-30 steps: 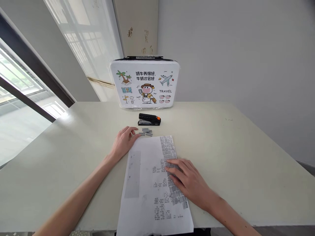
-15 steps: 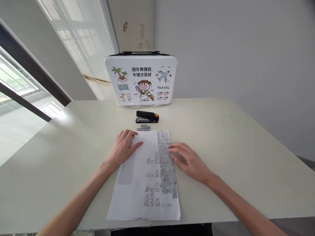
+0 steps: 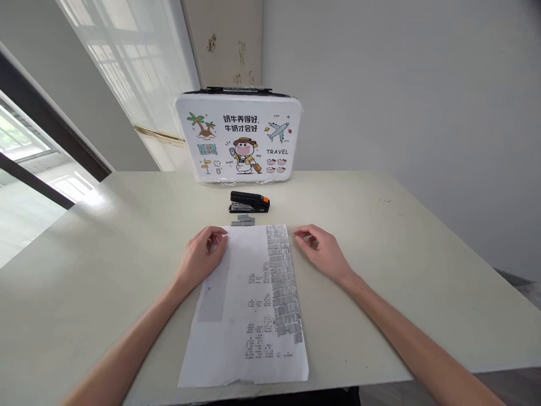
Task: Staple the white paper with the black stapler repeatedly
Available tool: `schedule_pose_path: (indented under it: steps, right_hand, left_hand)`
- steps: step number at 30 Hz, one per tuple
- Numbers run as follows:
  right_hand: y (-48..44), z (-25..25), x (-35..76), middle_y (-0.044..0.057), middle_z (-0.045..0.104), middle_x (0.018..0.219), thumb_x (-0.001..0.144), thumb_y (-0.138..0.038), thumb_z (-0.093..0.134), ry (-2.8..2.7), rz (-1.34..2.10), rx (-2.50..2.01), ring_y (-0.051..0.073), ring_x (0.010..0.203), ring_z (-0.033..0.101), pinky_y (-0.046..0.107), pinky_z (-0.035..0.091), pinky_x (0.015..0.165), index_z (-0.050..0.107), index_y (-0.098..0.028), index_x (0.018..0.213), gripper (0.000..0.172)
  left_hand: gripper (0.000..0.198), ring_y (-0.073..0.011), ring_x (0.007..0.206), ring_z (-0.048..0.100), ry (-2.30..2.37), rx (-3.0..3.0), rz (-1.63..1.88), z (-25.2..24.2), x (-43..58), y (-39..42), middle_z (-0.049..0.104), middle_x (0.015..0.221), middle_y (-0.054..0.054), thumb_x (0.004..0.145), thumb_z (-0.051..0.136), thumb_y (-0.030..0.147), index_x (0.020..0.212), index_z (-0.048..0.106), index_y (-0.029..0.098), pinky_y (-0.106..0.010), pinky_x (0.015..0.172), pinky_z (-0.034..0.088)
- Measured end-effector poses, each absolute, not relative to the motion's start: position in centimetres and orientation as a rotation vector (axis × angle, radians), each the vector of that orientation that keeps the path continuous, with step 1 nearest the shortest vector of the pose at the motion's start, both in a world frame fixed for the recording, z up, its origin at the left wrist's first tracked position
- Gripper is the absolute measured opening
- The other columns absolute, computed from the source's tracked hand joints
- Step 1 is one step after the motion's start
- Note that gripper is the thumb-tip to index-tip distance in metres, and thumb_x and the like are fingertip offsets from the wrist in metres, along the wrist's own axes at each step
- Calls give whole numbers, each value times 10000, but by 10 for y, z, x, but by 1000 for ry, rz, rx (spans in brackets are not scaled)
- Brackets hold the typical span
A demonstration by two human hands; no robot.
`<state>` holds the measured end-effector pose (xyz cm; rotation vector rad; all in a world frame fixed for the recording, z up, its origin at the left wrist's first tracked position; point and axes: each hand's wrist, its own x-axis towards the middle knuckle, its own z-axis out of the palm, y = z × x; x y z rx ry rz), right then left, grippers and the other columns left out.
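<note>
A white sheet of paper lies on the table, with faint printed text and rows of staples covering its right side. My left hand is at the sheet's upper left edge, thumb and fingers closed on it. Just off the upper right edge is my right hand, its thumb and fingertips drawn together with nothing visible in them. Beyond the top edge lie a few grey staple strips. A black stapler with an orange button sits behind those strips.
A white case with cartoon travel prints and a black handle stands upright at the back of the pale table. A grey wall is behind, and a curtain and window are to the left.
My right hand has lifted off the stapled strip and moved up and right, its fingers drawing together. My left hand has slid left to the sheet's edge and closed.
</note>
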<state>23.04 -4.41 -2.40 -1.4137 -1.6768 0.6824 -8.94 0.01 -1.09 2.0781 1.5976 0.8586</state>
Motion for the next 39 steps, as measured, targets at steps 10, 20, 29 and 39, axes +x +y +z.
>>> schedule_pose_path:
  steps: [10,20,29,39]
  right_hand:
    - [71,-7,162,117,636,1395,973,-269,650,-2057,255,-1392,303,1285,561,474,433,1123,608,-215,1384,417]
    - [79,-23,248,147,734,1265,977,-381,634,-1935,313,-1637,314,1077,680,438,520,909,678,-178,1275,363]
    - [-35,-21,342,90,739,1174,969,-596,582,-1818,457,-1725,287,981,677,371,529,685,677,-273,1236,429]
    - [-94,-18,359,67,735,1179,964,-647,593,-1766,707,-1692,270,979,666,374,557,750,683,-312,1214,428]
  left_hand:
    - [234,-205,774,615,1554,2231,738,-16,-92,1,661,839,-18,993,537,433,1010,673,243,-338,757,505]
    - [214,-225,864,611,1492,2337,710,-23,-98,2,659,896,-24,1021,532,433,1048,643,253,-366,829,490]
    - [226,-240,886,629,1491,2379,704,-20,-96,3,674,901,-31,1015,521,449,1045,649,265,-375,854,494]
    - [249,-233,866,634,1524,2418,676,-17,-97,5,687,901,-25,1005,534,478,1042,667,271,-374,855,492]
